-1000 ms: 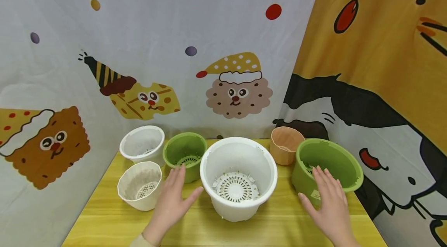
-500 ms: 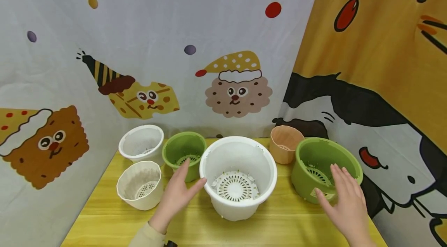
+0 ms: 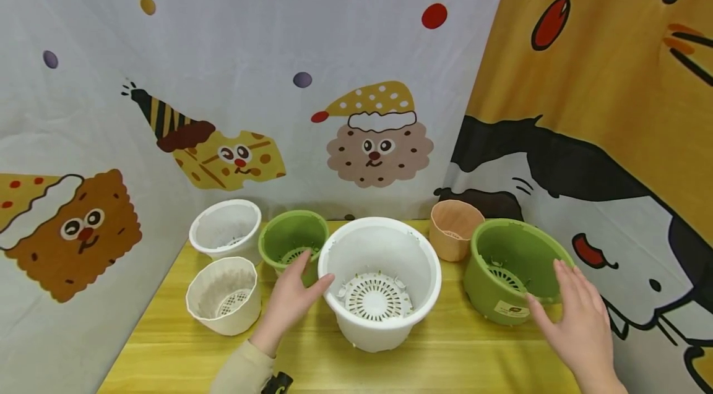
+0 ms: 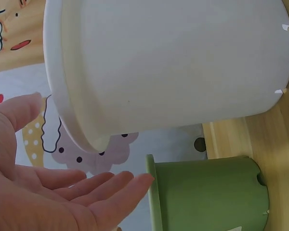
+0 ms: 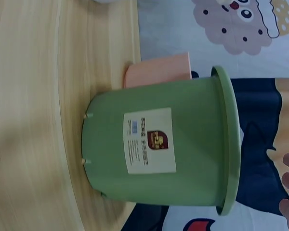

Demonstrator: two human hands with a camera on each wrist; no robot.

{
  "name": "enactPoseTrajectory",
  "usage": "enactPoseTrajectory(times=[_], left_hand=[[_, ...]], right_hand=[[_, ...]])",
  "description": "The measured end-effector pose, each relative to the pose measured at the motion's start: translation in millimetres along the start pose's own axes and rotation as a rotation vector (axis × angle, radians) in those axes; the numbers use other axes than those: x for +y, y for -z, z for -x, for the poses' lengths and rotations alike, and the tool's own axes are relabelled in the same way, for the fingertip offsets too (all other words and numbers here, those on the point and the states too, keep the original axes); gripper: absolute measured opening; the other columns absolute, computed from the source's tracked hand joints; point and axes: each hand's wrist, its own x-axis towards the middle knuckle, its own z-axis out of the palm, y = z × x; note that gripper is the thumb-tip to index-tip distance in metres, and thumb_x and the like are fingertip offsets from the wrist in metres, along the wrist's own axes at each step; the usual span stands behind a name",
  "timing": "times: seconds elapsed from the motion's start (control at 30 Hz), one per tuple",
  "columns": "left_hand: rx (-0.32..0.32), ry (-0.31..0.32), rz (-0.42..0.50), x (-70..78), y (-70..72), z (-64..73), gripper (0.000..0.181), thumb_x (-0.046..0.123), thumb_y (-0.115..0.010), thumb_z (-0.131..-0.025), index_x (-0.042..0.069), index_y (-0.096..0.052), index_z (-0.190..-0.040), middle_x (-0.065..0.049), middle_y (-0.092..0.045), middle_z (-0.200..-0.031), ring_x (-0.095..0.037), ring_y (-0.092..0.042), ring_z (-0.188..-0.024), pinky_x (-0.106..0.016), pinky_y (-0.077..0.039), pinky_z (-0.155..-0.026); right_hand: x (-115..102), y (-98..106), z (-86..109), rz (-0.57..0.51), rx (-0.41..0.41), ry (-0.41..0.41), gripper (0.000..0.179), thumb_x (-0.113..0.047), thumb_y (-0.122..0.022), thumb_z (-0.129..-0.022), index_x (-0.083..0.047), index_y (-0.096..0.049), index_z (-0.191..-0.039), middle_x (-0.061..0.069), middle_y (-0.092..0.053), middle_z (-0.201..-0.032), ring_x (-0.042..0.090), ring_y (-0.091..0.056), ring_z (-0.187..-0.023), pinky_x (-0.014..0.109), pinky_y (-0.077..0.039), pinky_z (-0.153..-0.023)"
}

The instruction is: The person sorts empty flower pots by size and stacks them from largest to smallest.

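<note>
A large white plastic flowerpot with a slotted bottom stands mid-table. My left hand is at its left side, thumb overlapping the rim in the head view and holding nothing. In the left wrist view its relaxed fingers spread below the white pot's rim, and a fingertip overlaps the rim of a smaller green flowerpot behind. At the right stands a large green flowerpot with a paper label. My right hand hovers by its right front rim, fingers loosely extended, nothing held.
A white pot and a cream faceted pot stand at the left of the wooden table. Behind the large green pot is a peach pot. Printed cartoon cloth hangs close behind and at the sides.
My right hand has moved right, from in front of the large green pot to its right front side. My left hand has shifted slightly right and down, toward the white pot's rim. The pots stay put.
</note>
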Motion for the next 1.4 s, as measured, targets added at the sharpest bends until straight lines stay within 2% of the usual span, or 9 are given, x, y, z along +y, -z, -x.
enactPoseTrajectory(times=[0.13,0.33,0.53,0.73,0.83,0.97,1.1,1.27,1.4], left_hand=[[0.01,-0.014,0.041,-0.1,-3.6,-2.4,0.08,0.035,-0.072,-0.091,-0.009,-0.037,-0.147,-0.03,-0.047,-0.142,-0.043,-0.056,-0.12,-0.053,-0.05,-0.098],[0.011,-0.025,0.112,-1.1,-9.7,-4.8,0.073,0.023,-0.073,-0.091,-0.008,-0.037,-0.147,-0.028,-0.055,-0.134,-0.042,-0.06,-0.113,-0.039,-0.06,-0.081],[0.027,-0.007,0.133,0.5,-12.8,-7.2,0.065,0.015,-0.07,-0.092,-0.01,-0.04,-0.144,-0.03,-0.058,-0.128,-0.041,-0.062,-0.109,-0.035,-0.06,-0.079],[0.048,-0.013,0.102,0.5,-14.9,-9.9,0.057,0.01,-0.068,-0.091,-0.01,-0.046,-0.14,-0.026,-0.062,-0.122,-0.036,-0.065,-0.103,-0.035,-0.06,-0.08],[0.049,0.001,0.11,0.6,-14.7,-11.4,0.055,0.008,-0.068,-0.091,-0.009,-0.048,-0.139,-0.025,-0.064,-0.119,-0.035,-0.065,-0.101,-0.033,-0.06,-0.077],[0.021,0.035,0.177,1.2,-13.1,-13.2,0.053,0.006,-0.068,-0.09,-0.01,-0.05,-0.137,-0.026,-0.063,-0.119,-0.031,-0.066,-0.094,-0.031,-0.061,-0.067],[-0.015,0.079,0.281,1.8,-11.9,-14.7,0.051,0.002,-0.067,-0.09,-0.011,-0.05,-0.137,-0.028,-0.061,-0.12,-0.028,-0.067,-0.088,-0.031,-0.061,-0.062],[-0.04,0.112,0.392,-0.2,-12.4,-16.6,0.048,-0.001,-0.066,-0.09,-0.01,-0.052,-0.136,-0.03,-0.062,-0.117,-0.031,-0.068,-0.089,-0.034,-0.062,-0.065],[-0.037,0.117,0.42,-1.6,-12.5,-17.3,0.049,-0.003,-0.065,-0.091,-0.012,-0.05,-0.136,-0.032,-0.062,-0.116,-0.03,-0.068,-0.089,-0.035,-0.062,-0.065]], right_hand=[[6.2,2.2,-2.1,0.011,0.01,-0.011,0.077,-0.026,-0.073,-0.087,0.003,-0.037,-0.149,0.028,-0.042,-0.146,0.045,-0.03,-0.14,0.061,-0.017,-0.117],[15.8,6.2,-4.0,0.024,0.014,-0.054,0.077,-0.025,-0.073,-0.087,0.004,-0.037,-0.149,0.028,-0.042,-0.146,0.045,-0.029,-0.14,0.071,-0.022,-0.109],[27.4,6.3,-6.2,0.024,0.016,-0.065,0.078,-0.027,-0.071,-0.088,0.004,-0.034,-0.15,0.029,-0.04,-0.148,0.047,-0.03,-0.139,0.072,-0.022,-0.108],[36.2,10.0,-12.5,0.017,-0.001,-0.083,0.079,-0.027,-0.068,-0.091,0.007,-0.031,-0.15,0.034,-0.038,-0.146,0.052,-0.029,-0.137,0.064,-0.017,-0.115],[38.3,14.1,-16.6,0.023,-0.033,-0.121,0.08,-0.029,-0.067,-0.092,0.006,-0.027,-0.152,0.038,-0.037,-0.144,0.056,-0.029,-0.134,0.069,-0.019,-0.111],[43.0,17.4,-20.7,0.042,-0.104,-0.181,0.085,-0.036,-0.064,-0.094,0.002,-0.019,-0.155,0.038,-0.032,-0.147,0.061,-0.029,-0.128,0.077,-0.026,-0.098],[49.8,19.7,-26.1,0.065,-0.167,-0.217,0.086,-0.04,-0.062,-0.096,0.001,-0.016,-0.156,0.036,-0.031,-0.149,0.062,-0.032,-0.122,0.079,-0.03,-0.087],[60.2,21.8,-31.9,0.061,-0.212,-0.217,0.084,-0.039,-0.059,-0.098,0.004,-0.015,-0.155,0.038,-0.032,-0.147,0.064,-0.036,-0.116,0.079,-0.032,-0.085],[67.3,22.1,-37.3,0.042,-0.237,-0.219,0.082,-0.038,-0.057,-0.099,0.006,-0.015,-0.154,0.042,-0.033,-0.142,0.065,-0.035,-0.115,0.079,-0.032,-0.085]])
